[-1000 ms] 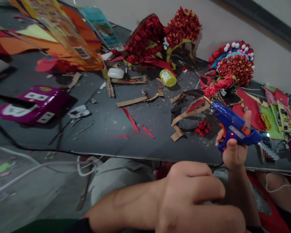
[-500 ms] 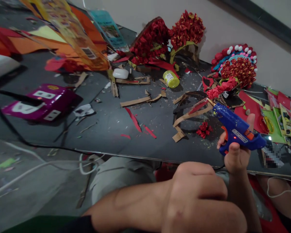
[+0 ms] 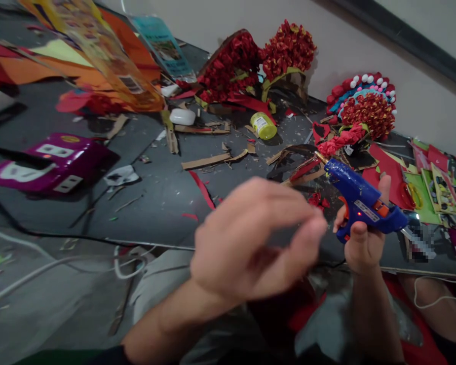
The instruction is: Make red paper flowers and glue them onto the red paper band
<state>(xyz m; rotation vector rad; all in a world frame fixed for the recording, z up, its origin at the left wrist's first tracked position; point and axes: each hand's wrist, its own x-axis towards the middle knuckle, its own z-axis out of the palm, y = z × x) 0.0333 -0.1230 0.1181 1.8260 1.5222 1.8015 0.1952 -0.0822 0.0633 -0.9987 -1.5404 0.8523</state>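
My right hand [image 3: 365, 248] grips a blue hot glue gun [image 3: 353, 190] with orange parts and a lit red light. Its nozzle points up and left over the table, and a clear glue stick protrudes from the back. My left hand [image 3: 247, 243] is raised in front of the table edge, blurred, with thumb and fingertips brought together. Whether anything is pinched there I cannot make out. Behind its fingertips lies a small red crumpled-paper cluster [image 3: 319, 200], partly covered. A bent cardboard strip [image 3: 307, 177] lies beyond it.
On the dark table [image 3: 155, 203] are a purple power strip [image 3: 57, 165], a yellow jar [image 3: 264, 125], a white case [image 3: 182, 117] and cardboard scraps. Red paper-covered shapes [image 3: 289, 48] lean at the wall. Scissors [image 3: 412, 195] lie right. Cables [image 3: 49, 258] hang at the left.
My left hand has risen and moved left, turning from a fist-like shape low in view to fingertips pressed together. My right hand keeps the glue gun in nearly the same place.
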